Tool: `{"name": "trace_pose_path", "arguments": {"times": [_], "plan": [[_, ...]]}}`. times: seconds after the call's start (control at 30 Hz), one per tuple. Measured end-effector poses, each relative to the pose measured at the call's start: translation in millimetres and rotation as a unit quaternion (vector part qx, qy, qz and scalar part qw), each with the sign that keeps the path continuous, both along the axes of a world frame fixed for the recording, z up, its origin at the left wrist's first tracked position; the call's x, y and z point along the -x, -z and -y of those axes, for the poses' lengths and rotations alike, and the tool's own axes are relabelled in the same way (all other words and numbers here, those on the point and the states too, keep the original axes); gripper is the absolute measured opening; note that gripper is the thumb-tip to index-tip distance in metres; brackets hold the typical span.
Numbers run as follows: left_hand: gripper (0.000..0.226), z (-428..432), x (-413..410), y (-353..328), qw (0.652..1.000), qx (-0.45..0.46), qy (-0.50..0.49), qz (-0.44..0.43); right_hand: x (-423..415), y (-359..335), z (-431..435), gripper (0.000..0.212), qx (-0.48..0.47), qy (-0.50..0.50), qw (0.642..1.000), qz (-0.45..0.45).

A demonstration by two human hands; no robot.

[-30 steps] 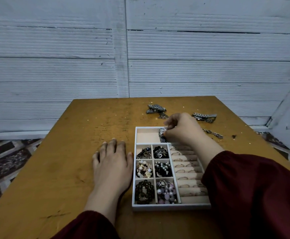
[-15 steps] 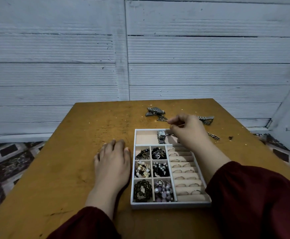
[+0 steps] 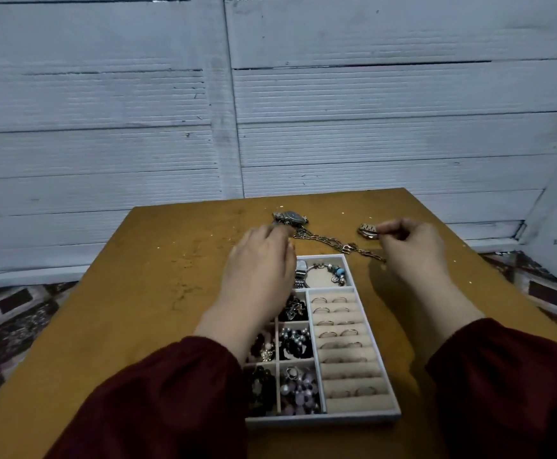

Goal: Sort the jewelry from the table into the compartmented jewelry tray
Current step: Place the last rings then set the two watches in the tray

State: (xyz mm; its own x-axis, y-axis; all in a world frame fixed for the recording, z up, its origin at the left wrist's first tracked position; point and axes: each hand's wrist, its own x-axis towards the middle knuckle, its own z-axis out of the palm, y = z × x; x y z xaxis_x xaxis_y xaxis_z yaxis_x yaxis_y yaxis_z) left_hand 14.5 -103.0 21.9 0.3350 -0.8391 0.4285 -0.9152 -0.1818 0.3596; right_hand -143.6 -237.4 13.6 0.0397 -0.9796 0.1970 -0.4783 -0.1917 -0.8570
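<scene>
The white compartmented tray [image 3: 323, 420] lies on the wooden table [image 3: 157, 293]. Its far compartment holds a silver watch [image 3: 300, 276] and a charm bracelet with blue beads [image 3: 336, 272]. Rings sit in the beige ring rolls [image 3: 345, 336], and beaded pieces [image 3: 298, 389] fill the small cells. Beyond the tray lie a dark-faced watch [image 3: 290, 217] and a long chain [image 3: 331, 242]. My left hand [image 3: 260, 263] reaches over the tray's far left corner, with its blurred fingertips at the chain's left end. My right hand [image 3: 414, 246] pinches a silver metal watch band [image 3: 368, 230].
A grey ribbed wall [image 3: 270, 111] stands right behind the table's far edge. Patterned floor shows past the left edge [image 3: 12, 313] and the right edge. My dark red sleeves [image 3: 171, 402] cover the near part of the table.
My left hand left the table beside the tray and reached forward to the chain. My right hand moved from the tray's far compartment out to the silver band. The bracelet now lies in the tray.
</scene>
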Motion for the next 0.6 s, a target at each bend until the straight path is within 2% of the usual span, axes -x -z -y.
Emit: {"name": "trace_pose_path", "arguments": {"times": [0.17,0.27,0.4,0.5,0.6], "plan": [[0.032,52.1,-4.2,-18.6,0.999,-0.013,0.036,0.025,8.6,13.9,36.1,0.023,0.03,0.05,0.997,-0.054],[0.033,81.2,-7.9,-20.9,0.997,-0.035,0.052,0.044,9.1,17.2,47.4,0.028,0.059,0.062,0.984,-0.159],[0.033,110.5,-17.4,-16.9,0.994,-0.072,0.056,0.058,-2.2,18.0,57.3,0.035,0.103,-0.013,0.957,-0.271],[0.032,124.4,-27.4,-12.9,0.994,-0.087,0.045,0.057,-9.0,22.9,66.9,0.041,0.096,-0.053,0.936,-0.335],[0.031,133.6,-38.8,-10.5,0.994,-0.091,0.034,0.052,-11.0,25.8,75.1,0.044,0.078,-0.057,0.931,-0.352]]}}
